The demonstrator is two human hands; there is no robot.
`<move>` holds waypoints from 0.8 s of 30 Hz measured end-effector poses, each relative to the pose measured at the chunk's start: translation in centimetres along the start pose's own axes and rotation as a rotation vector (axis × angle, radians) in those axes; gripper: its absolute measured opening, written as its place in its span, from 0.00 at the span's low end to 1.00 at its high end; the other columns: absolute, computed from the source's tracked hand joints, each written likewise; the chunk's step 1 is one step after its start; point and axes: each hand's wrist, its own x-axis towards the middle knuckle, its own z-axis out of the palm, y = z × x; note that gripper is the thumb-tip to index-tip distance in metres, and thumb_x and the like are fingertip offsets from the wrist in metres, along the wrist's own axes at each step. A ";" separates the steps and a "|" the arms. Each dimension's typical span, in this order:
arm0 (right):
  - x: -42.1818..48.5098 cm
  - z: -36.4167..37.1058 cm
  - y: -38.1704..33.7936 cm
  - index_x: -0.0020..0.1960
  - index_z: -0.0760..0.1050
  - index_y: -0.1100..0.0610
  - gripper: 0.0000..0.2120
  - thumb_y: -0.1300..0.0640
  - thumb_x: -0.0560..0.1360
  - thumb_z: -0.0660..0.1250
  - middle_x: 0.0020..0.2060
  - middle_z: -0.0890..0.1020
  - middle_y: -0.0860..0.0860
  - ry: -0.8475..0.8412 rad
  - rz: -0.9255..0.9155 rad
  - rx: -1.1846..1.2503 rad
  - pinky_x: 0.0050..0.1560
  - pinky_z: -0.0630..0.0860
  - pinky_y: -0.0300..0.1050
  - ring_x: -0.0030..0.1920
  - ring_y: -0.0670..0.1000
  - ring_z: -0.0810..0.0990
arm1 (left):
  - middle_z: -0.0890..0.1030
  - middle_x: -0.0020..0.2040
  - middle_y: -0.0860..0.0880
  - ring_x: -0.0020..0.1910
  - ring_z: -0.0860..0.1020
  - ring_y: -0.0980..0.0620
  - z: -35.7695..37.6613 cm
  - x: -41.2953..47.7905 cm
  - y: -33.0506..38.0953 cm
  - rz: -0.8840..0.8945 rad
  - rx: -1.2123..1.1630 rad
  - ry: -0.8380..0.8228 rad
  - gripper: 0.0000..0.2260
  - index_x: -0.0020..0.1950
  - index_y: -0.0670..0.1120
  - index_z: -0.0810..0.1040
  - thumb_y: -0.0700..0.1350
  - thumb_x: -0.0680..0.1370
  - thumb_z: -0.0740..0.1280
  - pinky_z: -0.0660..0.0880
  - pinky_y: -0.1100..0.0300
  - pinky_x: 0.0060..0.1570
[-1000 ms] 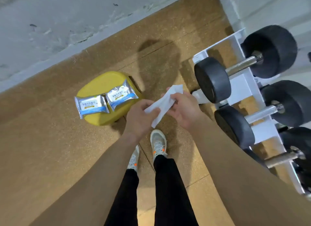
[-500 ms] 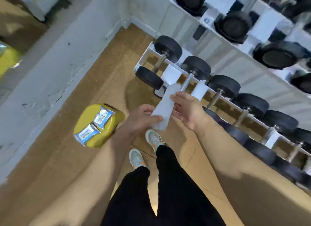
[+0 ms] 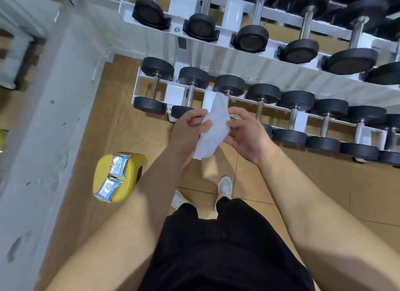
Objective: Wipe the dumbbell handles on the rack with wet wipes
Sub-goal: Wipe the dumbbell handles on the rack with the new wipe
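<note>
Head view.
- Wet wipe (image 3: pixel 213 126): one white sheet, held in front of the rack's (image 3: pixel 173 93) lower tier, clear of the dumbbell handles (image 3: pixel 260 110).
- Left hand (image 3: pixel 188 128): thumb and fingers pinch the sheet's left edge.
- Right hand (image 3: pixel 244 132): fingertips pinch its right edge.
- Against half a second ago: the sheet is spread wider and the rack is faced more squarely.
- Two packets (image 3: pixel 118 166) on a yellow stool (image 3: pixel 132 182): print unreadable.

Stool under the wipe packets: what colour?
Yellow. The stool shows best in the head view.
</note>
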 end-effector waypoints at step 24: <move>-0.9 -12.0 -10.5 0.58 0.80 0.55 0.13 0.69 0.78 0.68 0.55 0.86 0.60 -0.166 -0.143 -0.176 0.54 0.84 0.54 0.55 0.61 0.86 | 0.75 0.28 0.60 0.36 0.76 0.57 16.0 -1.1 0.9 0.280 0.092 0.313 0.13 0.48 0.50 0.77 0.33 0.75 0.74 0.76 0.48 0.63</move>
